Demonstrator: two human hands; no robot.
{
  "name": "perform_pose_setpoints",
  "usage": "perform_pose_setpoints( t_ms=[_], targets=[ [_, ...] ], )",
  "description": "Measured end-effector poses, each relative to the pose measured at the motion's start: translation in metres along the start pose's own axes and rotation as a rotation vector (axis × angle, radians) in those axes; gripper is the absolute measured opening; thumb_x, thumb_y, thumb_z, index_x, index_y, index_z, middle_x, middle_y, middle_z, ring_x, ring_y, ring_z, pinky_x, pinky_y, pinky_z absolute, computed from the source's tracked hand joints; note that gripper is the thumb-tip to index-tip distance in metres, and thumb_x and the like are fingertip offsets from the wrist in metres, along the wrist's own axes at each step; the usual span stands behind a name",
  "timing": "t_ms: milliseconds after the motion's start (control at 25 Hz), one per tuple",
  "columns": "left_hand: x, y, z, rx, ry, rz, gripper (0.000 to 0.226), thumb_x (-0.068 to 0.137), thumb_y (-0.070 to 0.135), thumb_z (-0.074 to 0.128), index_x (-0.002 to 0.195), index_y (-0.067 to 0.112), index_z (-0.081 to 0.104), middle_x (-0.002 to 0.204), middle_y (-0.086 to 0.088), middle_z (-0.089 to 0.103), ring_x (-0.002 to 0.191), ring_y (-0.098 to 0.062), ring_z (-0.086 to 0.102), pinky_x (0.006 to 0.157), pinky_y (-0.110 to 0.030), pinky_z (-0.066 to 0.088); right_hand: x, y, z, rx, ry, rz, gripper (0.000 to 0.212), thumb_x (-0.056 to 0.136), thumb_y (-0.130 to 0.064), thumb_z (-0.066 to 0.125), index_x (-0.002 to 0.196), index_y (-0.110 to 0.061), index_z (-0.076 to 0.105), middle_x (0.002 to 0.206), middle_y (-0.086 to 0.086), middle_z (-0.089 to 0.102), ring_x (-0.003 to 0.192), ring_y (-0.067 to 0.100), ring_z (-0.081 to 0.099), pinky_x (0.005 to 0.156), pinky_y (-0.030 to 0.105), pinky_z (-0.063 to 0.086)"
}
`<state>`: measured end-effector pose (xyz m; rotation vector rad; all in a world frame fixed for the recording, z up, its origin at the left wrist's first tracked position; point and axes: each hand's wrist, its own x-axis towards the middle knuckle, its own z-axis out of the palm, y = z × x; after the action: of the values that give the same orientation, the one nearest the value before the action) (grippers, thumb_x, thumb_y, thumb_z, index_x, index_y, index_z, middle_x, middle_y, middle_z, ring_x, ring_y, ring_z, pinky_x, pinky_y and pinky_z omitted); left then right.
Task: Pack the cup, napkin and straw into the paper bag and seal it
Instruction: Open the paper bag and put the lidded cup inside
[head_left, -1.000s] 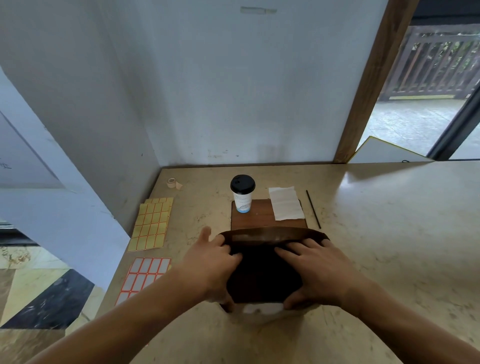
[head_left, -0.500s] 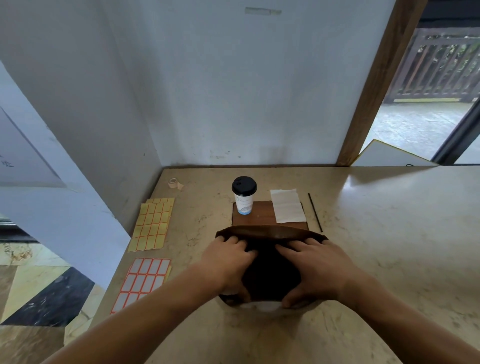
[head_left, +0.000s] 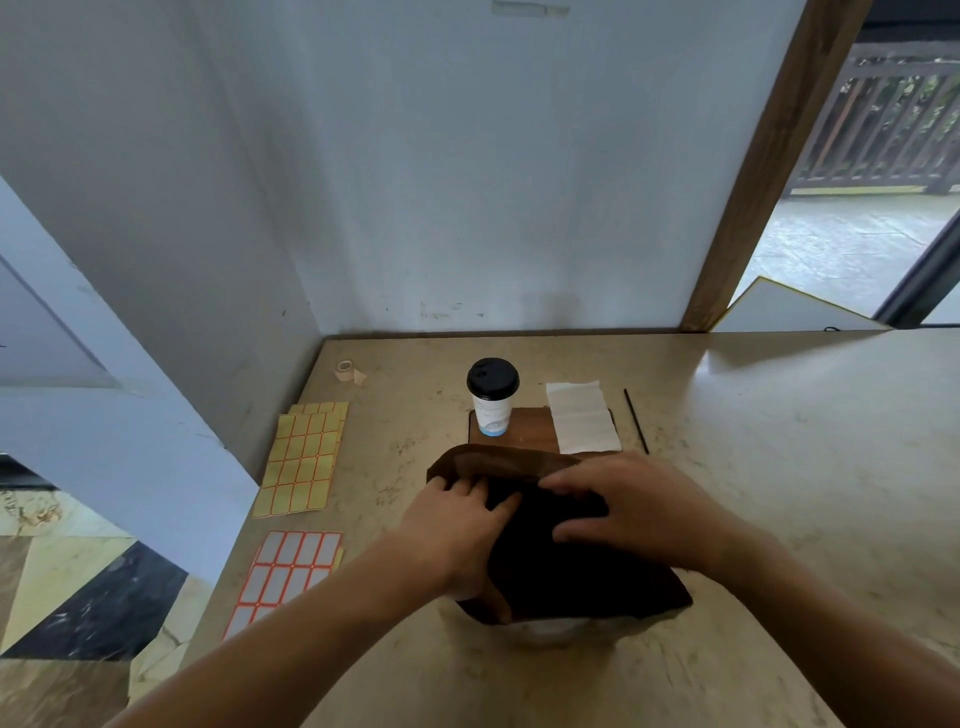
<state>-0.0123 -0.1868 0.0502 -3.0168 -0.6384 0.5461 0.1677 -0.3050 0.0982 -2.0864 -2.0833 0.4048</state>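
Note:
A dark brown paper bag (head_left: 566, 566) lies on the beige counter (head_left: 779, 467) right in front of me, its mouth facing away. My left hand (head_left: 457, 525) grips the bag's left side, fingers at the mouth rim. My right hand (head_left: 628, 506) presses on the bag's upper layer at the right. Behind the bag a white cup with a black lid (head_left: 492, 397) stands on a wooden board (head_left: 530, 431). A folded white napkin (head_left: 582, 415) lies partly on the board. A thin black straw (head_left: 636, 421) rests on the counter to the right.
Two sheets of stickers, a yellow sheet (head_left: 304, 457) and a white and orange sheet (head_left: 285, 577), lie near the counter's left edge. A small tape roll (head_left: 345, 370) sits by the back corner. Walls close the back and left; a wooden post (head_left: 763, 171) stands at the back right.
Both hands have shifted on the bag; the mouth has lifted and tilted to the left, and the bag's near end has spread out to the right.

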Motion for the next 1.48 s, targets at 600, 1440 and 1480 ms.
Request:
perform_pose_setpoints(
  t_ms=[600, 1440, 1480],
  targets=[
    [0.007, 0.001, 0.006, -0.038, 0.026, -0.011, 0.121, 0.063, 0.074, 0.070, 0.152, 0.026, 0.004, 0.160, -0.015, 0.011, 0.145, -0.037, 0.010, 0.117, -0.053, 0.010, 0.210, 0.077, -0.013, -0.143, -0.049, 0.186, 0.085, 0.071, -0.055, 0.072, 0.144, -0.027, 0.038, 0.143, 0.003, 0.048, 0.127, 0.026, 0.048, 0.098, 0.045, 0.045],
    [-0.001, -0.003, 0.001, -0.015, 0.021, -0.024, 0.115, 0.066, 0.068, 0.072, 0.152, 0.022, 0.013, 0.156, -0.017, 0.022, 0.141, -0.037, 0.018, 0.115, -0.054, 0.018, 0.255, 0.111, 0.066, -0.056, -0.061, 0.137, 0.079, 0.061, -0.032, 0.077, 0.126, -0.041, 0.033, 0.126, 0.011, 0.040, 0.108, 0.038, 0.047, 0.081, 0.045, 0.050],
    [0.000, -0.003, 0.002, -0.011, 0.019, -0.023, 0.117, 0.063, 0.071, 0.072, 0.152, 0.023, 0.012, 0.156, -0.016, 0.022, 0.142, -0.037, 0.018, 0.116, -0.054, 0.017, 0.245, 0.108, 0.055, -0.039, -0.033, 0.130, 0.078, 0.060, -0.035, 0.077, 0.125, -0.042, 0.034, 0.124, 0.011, 0.041, 0.107, 0.037, 0.048, 0.079, 0.043, 0.049]
  ],
)
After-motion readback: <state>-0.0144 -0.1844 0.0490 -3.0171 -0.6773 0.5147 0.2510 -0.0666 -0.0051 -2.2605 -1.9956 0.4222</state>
